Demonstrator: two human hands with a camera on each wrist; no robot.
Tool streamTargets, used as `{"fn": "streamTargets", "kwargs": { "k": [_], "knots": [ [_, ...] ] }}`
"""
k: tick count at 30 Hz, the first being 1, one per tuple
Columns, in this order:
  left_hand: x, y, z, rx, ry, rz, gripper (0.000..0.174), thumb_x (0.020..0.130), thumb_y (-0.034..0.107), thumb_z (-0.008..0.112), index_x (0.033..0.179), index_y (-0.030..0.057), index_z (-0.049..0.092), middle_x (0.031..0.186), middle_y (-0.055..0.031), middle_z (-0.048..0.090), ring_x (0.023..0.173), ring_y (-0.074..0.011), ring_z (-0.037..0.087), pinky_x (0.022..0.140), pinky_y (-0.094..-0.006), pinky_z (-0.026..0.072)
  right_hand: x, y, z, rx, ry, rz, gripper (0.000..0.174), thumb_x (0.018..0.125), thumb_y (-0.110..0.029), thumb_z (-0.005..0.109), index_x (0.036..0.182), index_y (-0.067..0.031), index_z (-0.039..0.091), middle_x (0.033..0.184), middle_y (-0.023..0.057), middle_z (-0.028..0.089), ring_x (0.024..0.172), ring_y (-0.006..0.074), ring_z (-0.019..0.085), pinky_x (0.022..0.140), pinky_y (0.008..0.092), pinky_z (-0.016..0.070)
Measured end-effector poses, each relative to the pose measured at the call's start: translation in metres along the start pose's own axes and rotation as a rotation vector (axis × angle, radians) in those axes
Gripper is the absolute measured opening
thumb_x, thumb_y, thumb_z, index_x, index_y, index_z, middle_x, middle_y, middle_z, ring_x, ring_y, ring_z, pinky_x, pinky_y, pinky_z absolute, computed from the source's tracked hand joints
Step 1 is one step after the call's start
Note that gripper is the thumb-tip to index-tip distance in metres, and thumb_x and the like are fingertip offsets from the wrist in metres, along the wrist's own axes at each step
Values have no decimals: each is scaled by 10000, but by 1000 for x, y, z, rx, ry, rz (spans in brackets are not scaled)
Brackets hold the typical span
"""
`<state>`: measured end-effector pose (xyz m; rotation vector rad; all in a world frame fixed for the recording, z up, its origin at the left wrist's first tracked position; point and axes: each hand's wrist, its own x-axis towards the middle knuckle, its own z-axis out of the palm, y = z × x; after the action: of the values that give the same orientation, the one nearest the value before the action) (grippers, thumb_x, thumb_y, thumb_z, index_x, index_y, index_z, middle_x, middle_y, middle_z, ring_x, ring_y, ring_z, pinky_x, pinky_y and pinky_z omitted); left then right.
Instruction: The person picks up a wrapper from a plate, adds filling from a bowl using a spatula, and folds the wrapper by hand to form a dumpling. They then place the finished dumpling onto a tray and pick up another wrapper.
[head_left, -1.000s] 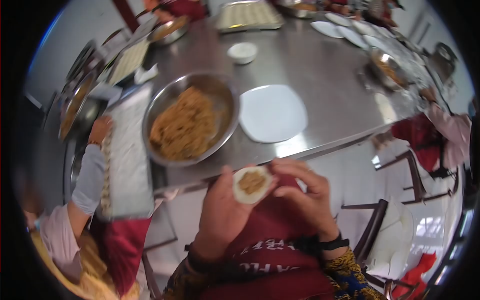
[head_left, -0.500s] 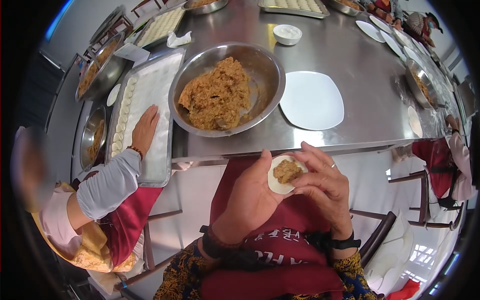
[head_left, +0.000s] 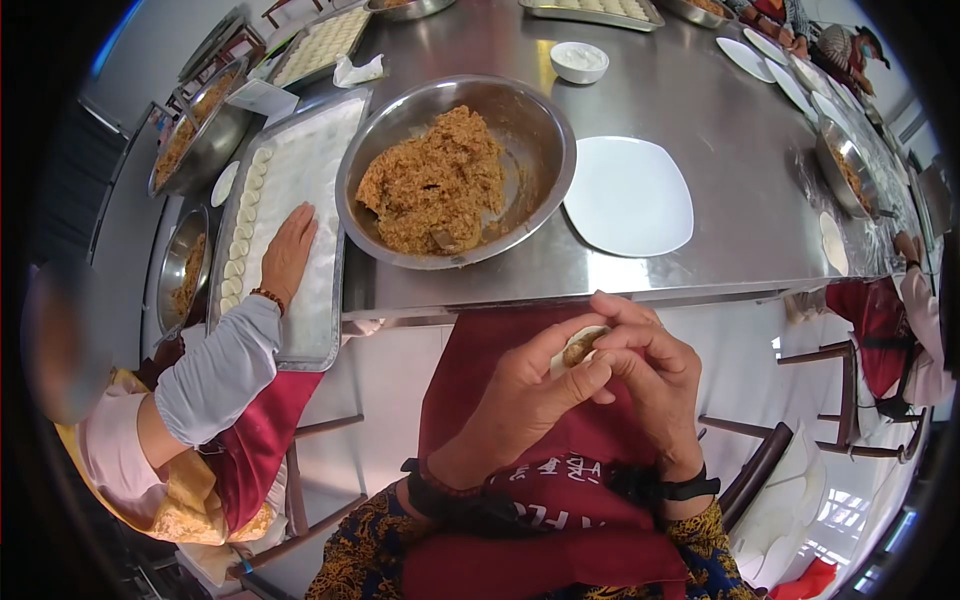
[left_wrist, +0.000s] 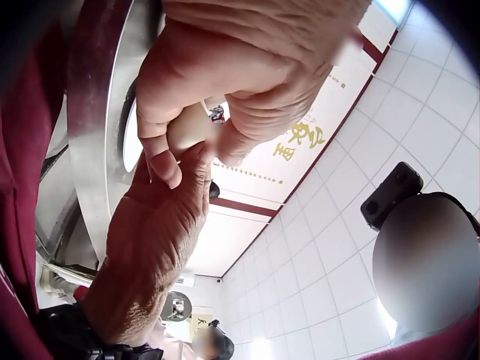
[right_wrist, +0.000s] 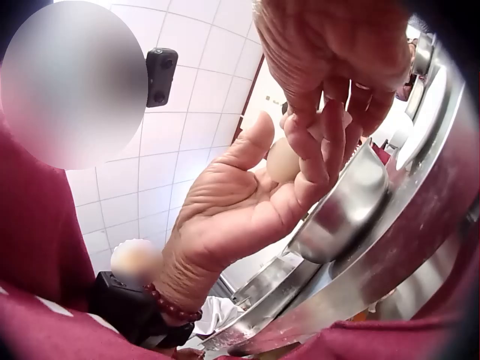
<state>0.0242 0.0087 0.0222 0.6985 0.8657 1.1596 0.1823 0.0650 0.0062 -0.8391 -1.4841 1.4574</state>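
In the head view, a round pale dough wrapper point(head_left: 558, 366) with brown filling point(head_left: 580, 348) is partly folded between the two hands above the red apron. My left hand point(head_left: 525, 390) cradles it, fingers curled beneath and thumb along the near side. My right hand point(head_left: 655, 385) pinches its right edge with thumb and fingertips. Fingers cover much of the wrapper. Its smooth pale underside point(left_wrist: 187, 131) shows in the left wrist view, between left hand point(left_wrist: 240, 67) and right hand point(left_wrist: 154, 229). The right wrist view shows the dough point(right_wrist: 283, 161) against the left hand's fingers point(right_wrist: 300, 187).
A metal bowl of filling point(head_left: 435, 185) and a white square plate point(head_left: 628, 195) stand on the steel table point(head_left: 690, 110). Left of them, another person's hand point(head_left: 288, 255) rests on a tray point(head_left: 325, 150) holding a row of dumplings. A small white bowl point(head_left: 579, 64) stands farther back.
The flat, open wrapper has been partly folded around its filling. My left thumb and fingers have closed in around it, and my right fingers have come nearer the left ones.
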Motion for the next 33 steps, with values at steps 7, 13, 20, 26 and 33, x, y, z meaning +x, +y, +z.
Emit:
{"fn": "streamTargets", "kwargs": {
  "k": [7, 13, 20, 26, 33],
  "knots": [
    [1, 1, -3, 202, 64, 87, 473, 997, 166, 584, 1403, -37, 453, 1091, -54, 637, 805, -76, 604, 739, -211, 494, 8, -5, 9, 124, -10, 67, 111, 879, 14, 658, 981, 8, 702, 1260, 171, 610, 1059, 172, 602, 885, 286, 507],
    [-1, -2, -5, 211, 143, 136, 384, 1011, 143, 549, 1350, -36, 525, 1010, -41, 646, 772, -67, 581, 718, -208, 481, 16, -3, 18, 150, -13, 86, 94, 890, -4, 661, 972, 3, 707, 1246, 165, 614, 1004, 153, 618, 832, 260, 522],
    [-3, -7, -12, 36, 169, 255, 368, 1031, 129, 482, 1351, -51, 510, 1278, -166, 590, 928, -154, 598, 710, -265, 480, 13, -12, 25, 335, 60, 146, 329, 881, 11, 671, 1208, 7, 631, 1235, 147, 621, 963, 125, 623, 833, 256, 522],
    [-2, -11, -13, -41, 139, 438, 333, 1019, 60, 456, 1323, -49, 539, 1354, -185, 525, 920, -165, 605, 678, -252, 473, 6, -2, 23, 528, 36, 324, 396, 902, -42, 669, 1277, 47, 573, 1004, 118, 674, 895, 130, 622, 802, 287, 538],
    [-2, -14, -14, 18, 121, 473, 338, 1016, 55, 446, 1327, -45, 533, 1464, -212, 436, 961, -188, 601, 704, -271, 471, 7, -1, 32, 773, -13, 327, 219, 941, -63, 617, 1135, 35, 648, 822, 101, 620, 719, 197, 600, 668, 348, 557]
  ]
}}
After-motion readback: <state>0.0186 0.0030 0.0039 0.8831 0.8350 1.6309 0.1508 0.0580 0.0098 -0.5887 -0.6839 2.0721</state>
